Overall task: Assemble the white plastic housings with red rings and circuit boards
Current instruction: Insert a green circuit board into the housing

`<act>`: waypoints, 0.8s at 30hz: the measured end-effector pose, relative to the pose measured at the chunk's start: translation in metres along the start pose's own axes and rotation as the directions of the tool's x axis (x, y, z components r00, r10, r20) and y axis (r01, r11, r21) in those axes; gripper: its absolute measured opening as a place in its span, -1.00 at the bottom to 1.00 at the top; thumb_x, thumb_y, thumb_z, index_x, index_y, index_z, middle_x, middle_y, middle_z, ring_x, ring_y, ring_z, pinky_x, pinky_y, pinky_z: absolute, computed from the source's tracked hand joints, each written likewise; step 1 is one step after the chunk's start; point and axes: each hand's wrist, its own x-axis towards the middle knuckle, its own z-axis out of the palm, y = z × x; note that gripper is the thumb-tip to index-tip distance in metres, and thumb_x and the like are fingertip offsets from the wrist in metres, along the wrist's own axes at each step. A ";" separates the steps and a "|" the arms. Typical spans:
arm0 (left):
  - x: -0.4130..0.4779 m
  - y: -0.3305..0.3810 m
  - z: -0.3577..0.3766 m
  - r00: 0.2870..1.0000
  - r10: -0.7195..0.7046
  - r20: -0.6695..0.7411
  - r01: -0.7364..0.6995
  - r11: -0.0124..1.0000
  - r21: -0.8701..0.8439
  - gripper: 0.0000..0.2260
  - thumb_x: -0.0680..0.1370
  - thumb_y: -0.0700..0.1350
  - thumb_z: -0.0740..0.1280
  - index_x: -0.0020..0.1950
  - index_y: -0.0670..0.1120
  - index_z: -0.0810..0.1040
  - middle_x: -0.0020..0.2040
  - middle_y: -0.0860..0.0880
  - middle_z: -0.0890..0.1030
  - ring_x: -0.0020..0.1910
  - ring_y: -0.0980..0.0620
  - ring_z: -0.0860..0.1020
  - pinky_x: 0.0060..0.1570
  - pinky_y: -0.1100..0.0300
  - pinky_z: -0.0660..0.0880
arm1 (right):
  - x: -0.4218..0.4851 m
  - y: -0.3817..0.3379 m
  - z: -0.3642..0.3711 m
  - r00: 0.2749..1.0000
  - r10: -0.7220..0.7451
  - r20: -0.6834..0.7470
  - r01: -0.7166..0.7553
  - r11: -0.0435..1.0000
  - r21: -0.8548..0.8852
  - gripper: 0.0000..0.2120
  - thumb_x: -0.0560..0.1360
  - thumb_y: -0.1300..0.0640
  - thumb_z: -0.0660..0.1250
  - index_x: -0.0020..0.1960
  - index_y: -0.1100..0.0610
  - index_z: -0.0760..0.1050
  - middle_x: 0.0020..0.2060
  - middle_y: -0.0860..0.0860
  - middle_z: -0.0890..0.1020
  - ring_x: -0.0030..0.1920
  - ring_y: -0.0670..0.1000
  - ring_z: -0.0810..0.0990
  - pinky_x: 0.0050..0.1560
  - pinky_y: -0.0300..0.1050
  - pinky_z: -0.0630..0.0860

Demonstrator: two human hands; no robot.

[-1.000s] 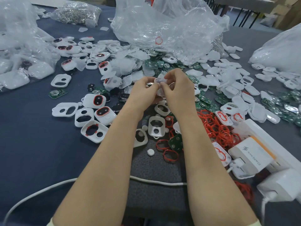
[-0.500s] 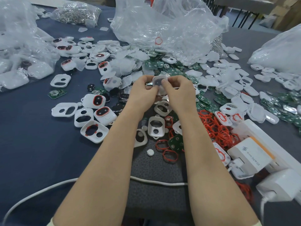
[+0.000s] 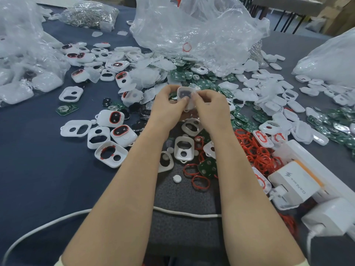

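Observation:
A white plastic housing (image 3: 184, 94) with a dark window is held up above the table between both hands. My left hand (image 3: 166, 108) pinches its left side and my right hand (image 3: 210, 109) pinches its right side; their fingertips meet on its front. Below the hands lie empty white housings (image 3: 183, 148), a heap of loose red rings (image 3: 255, 148) to the right, and green circuit boards (image 3: 208, 167). Finished housings with red rings (image 3: 113, 118) sit to the left.
Clear plastic bags (image 3: 192, 25) stand at the back, left and far right. White chargers on a power strip (image 3: 295, 181) occupy the near right. A white cable (image 3: 184, 213) crosses under my forearms. Green boards and white covers (image 3: 269, 93) spread across the right.
Both hands have turned the housing so that its dark window shows above the fingertips. The hands stayed at about the same place.

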 end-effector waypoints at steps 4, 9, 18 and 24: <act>0.001 0.003 -0.002 0.997 -0.025 -0.070 0.016 0.992 -0.123 -0.82 0.59 -0.32 0.25 0.09 -0.07 0.41 -0.15 -0.10 0.62 -0.34 0.07 0.67 -0.30 0.26 0.61 | 0.004 0.003 -0.014 0.993 0.094 -0.071 -0.085 0.989 0.123 -0.88 0.60 0.13 0.23 0.05 0.10 0.54 -0.21 -0.08 0.60 -0.40 -0.20 0.58 -0.35 -0.37 0.50; 0.001 0.005 -0.006 0.987 -0.030 -0.155 0.001 0.983 -0.184 -0.79 0.59 -0.35 0.23 -0.01 -0.03 0.40 -0.11 -0.16 0.62 -0.34 0.04 0.68 -0.25 0.21 0.64 | 0.005 0.011 -0.022 0.989 0.054 -0.136 -0.068 0.993 -0.099 -0.84 0.53 0.19 0.26 0.04 0.07 0.57 -0.27 -0.15 0.52 -0.28 -0.19 0.47 -0.36 -0.43 0.35; 0.004 0.005 -0.006 0.973 -0.138 -0.186 0.075 0.948 -0.310 -0.90 0.61 -0.26 0.25 0.02 -0.07 0.41 0.12 -0.25 0.56 -0.27 0.01 0.69 -0.31 0.30 0.57 | 0.000 0.009 -0.019 0.995 0.027 0.100 0.006 0.950 -0.312 -0.77 0.48 0.16 0.31 0.13 0.09 0.57 -0.07 -0.02 0.59 -0.07 -0.03 0.53 -0.14 -0.21 0.38; 0.005 0.007 -0.005 0.971 -0.170 -0.169 0.099 0.926 -0.363 -0.93 0.61 -0.24 0.24 0.03 -0.08 0.39 0.18 -0.27 0.53 -0.28 0.01 0.68 -0.32 0.29 0.56 | -0.001 0.009 -0.002 0.984 0.034 0.173 0.044 0.902 -0.430 -0.72 0.51 -0.03 0.35 0.14 0.10 0.59 0.14 0.10 0.59 0.17 0.12 0.52 0.18 -0.02 0.46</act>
